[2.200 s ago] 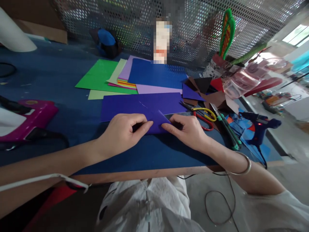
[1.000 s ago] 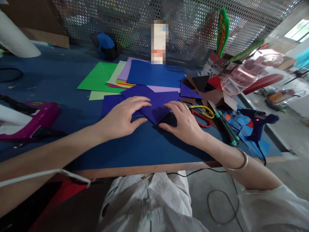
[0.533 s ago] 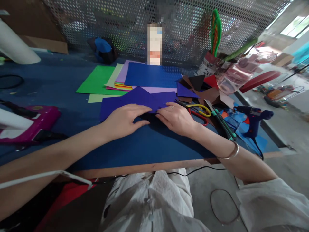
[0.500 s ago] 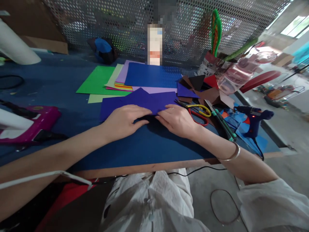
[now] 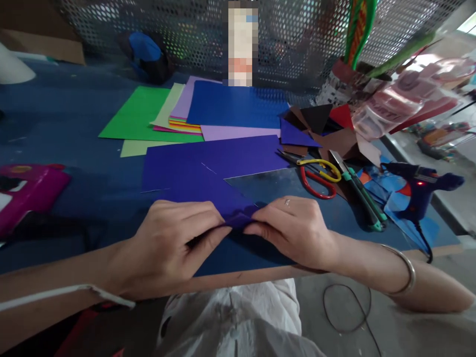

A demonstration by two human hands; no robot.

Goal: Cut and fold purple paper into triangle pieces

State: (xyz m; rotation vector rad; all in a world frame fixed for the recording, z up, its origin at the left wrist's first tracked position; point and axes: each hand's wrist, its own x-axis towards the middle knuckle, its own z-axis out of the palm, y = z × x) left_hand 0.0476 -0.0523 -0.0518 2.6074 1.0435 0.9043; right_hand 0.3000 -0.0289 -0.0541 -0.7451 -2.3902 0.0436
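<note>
Both hands pinch the near corner of a violet paper piece (image 5: 219,193), close to the table's front edge. My left hand (image 5: 182,238) grips it from the left between thumb and fingers. From the right, my right hand (image 5: 290,228), with a ring and a bracelet on that arm, holds the same folded tip. The piece's far part overlaps a larger violet sheet (image 5: 241,151) lying flat, and their matching colour blurs the border between them. Red-and-yellow-handled scissors (image 5: 320,176) lie right of that sheet, beside a green utility knife (image 5: 360,193).
A stack of coloured sheets (image 5: 234,104) lies behind, with green paper (image 5: 137,114) to its left. At right are paper scraps (image 5: 330,139), a blue glue gun (image 5: 424,183) with a lit red light, and a pink bottle (image 5: 394,104). A magenta device (image 5: 33,193) stands at left.
Both hands have come nearer to the body, drawing the violet piece with them. Its near tip now shows bent up between the fingers. The camera view has tilted down and closer.
</note>
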